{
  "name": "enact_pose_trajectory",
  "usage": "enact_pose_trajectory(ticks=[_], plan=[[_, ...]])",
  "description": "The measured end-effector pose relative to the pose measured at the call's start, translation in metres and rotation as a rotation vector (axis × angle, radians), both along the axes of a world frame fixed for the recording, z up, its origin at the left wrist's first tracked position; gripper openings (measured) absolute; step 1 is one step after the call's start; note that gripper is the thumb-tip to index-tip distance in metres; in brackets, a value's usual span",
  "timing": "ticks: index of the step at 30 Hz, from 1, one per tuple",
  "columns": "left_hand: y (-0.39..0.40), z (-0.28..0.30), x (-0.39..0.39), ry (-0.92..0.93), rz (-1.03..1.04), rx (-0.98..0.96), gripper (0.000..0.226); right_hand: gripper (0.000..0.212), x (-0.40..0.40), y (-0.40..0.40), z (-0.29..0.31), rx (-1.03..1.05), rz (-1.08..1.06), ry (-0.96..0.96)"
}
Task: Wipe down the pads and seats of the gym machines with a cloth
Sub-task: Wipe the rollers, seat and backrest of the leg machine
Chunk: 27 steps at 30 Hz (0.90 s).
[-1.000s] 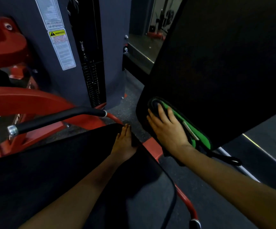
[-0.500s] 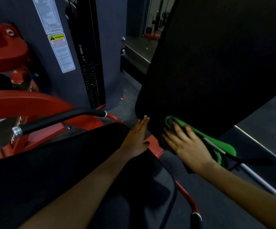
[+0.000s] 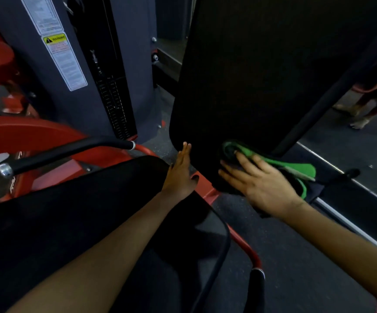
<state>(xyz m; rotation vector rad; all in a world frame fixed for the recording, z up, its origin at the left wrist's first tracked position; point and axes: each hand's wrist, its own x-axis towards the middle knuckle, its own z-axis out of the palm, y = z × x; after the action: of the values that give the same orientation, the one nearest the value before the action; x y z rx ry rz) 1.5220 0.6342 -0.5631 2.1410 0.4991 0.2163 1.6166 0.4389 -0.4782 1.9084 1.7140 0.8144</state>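
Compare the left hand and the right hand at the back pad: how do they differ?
The right hand presses the green cloth against the back pad's lower end; the left hand holds nothing. The left hand stands edge-on at the pad's side edge, while the right hand lies palm-down, fingers spread. Both have straight fingers.

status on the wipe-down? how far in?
Done: can't tell, since no pad shows a visible wiped area. In hand: right hand presses the green cloth flat against the bottom edge of the upright back pad, while the left hand steadies its lower left edge. Left: the seat pad below and other machines.
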Motion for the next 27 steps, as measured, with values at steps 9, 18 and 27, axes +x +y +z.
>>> enact_pose_trajectory(ticks=[9,18,27], plan=[[-0.031,0.047,0.01,-0.112,0.018,-0.127,0.08,0.047,0.007,0.008,0.053,0.108,0.001,-0.052],[-0.043,0.144,0.029,-0.31,-0.09,0.076,0.073,0.048,0.017,0.0,0.114,0.224,0.03,-0.02],[-0.048,0.233,0.046,-0.301,-0.159,0.181,0.077,0.039,0.044,-0.018,0.154,0.329,0.131,-0.063]])
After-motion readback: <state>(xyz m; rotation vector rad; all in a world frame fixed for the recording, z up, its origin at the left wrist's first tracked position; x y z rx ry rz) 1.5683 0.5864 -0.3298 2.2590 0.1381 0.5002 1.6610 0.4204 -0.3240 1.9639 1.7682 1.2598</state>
